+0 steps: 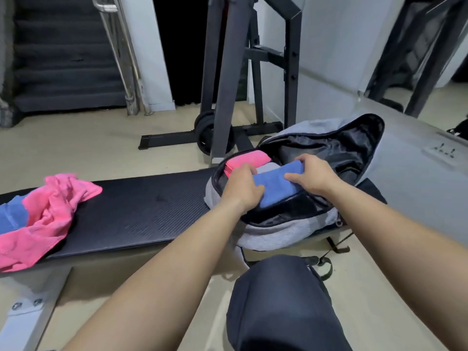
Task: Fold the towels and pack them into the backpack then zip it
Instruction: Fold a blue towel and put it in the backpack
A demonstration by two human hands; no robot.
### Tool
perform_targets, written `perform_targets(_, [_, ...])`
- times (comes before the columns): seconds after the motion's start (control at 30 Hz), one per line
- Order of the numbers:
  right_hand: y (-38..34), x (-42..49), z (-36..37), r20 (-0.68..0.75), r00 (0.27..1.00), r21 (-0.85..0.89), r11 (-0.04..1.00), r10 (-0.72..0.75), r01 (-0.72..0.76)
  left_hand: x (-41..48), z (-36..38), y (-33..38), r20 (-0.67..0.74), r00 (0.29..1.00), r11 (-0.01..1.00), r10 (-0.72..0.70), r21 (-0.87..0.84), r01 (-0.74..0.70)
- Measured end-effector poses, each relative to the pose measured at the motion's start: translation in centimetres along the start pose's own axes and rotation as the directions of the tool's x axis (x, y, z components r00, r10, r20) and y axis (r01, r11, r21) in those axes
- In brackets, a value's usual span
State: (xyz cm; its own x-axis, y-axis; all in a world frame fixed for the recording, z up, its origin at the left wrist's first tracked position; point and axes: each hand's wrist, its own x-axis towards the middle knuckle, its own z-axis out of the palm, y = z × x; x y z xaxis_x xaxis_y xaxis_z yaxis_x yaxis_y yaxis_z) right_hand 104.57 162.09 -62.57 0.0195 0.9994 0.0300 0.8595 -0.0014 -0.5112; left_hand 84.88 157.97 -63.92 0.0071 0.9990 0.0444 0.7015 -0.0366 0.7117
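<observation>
You've got both hands on the folded blue towel (pixel 276 184), w/ the left hand (pixel 241 187) on its left end and the right hand (pixel 312 173) on its right end. The fingers (pixel 249 169) of each curl over the far edge and the thumbs press on the near side, so it's a narrow pinch grip holding the towel, probably to keep the fold from springing open as it goes in. The towel sits half in the mouth of the grey backpack (pixel 273 236). The backpack lies at the right end of the tabletop (pixel 139 211) w/ its main flap thrown back toward the wall, so the opening stays wide and needs no hand to hold it. I can't tell if the bag rests fully on the tabletop or partly on the floor. A folded pink towel (pixel 247 159) is already inside, at the far left of the compartment and just beside the blue one, so it looks like you're stacking flat, side by side, to save room. At the tabletop's left end a loose pink towel (pixel 50 214) lies crumpled, partly over a loose blue towel (pixel 12 216). Both are unfolded and well apart from the bag, so I'd say you're approx. halfway through. The zip isn't done yet.
</observation>
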Motion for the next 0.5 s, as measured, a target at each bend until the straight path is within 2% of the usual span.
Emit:
perform_targets(0.17, [1.8, 1.5, 3.6, 0.130, 0.990, -0.128, 0.991, 0.059, -0.043, 0.1, 3.8, -1.7, 0.069, 0.997, 0.962, -0.027, 0.275, 0.007])
perform_targets(0.27, [2.0, 1.9, 5.0, 0.118, 0.992, -0.225, 0.974, 0.039, -0.011, 0.3, 3.8, -1.6, 0.041, 0.998, 0.872, 0.043, 0.486, -0.058])
perform_targets(0.33, [1.7, 1.9, 4.7, 0.032, 0.999, -0.356, 0.933, -0.038, 0.047, 0.4, 3.1, -1.1, -0.021, 0.987, 0.784, 0.161, 0.611, -0.115])
perform_targets(0.4, [1.3, 1.8, 3.9, -0.015, 0.978, -0.432, 0.884, -0.208, 0.181, 1.1, 2.3, -0.9, -0.072, 0.962, 0.762, 0.264, 0.627, -0.162])
perform_targets(0.43, [1.1, 1.9, 3.6, 0.009, 0.958, -0.413, 0.871, -0.287, 0.265, 1.7, 2.0, -1.1, -0.073, 0.950, 0.763, 0.304, 0.615, -0.197])
perform_targets(0.5, [0.8, 1.9, 3.0, 0.144, 0.917, -0.386, 0.832, -0.371, 0.398, 2.8, 1.6, -1.7, -0.001, 0.937, 0.738, 0.351, 0.616, -0.276])
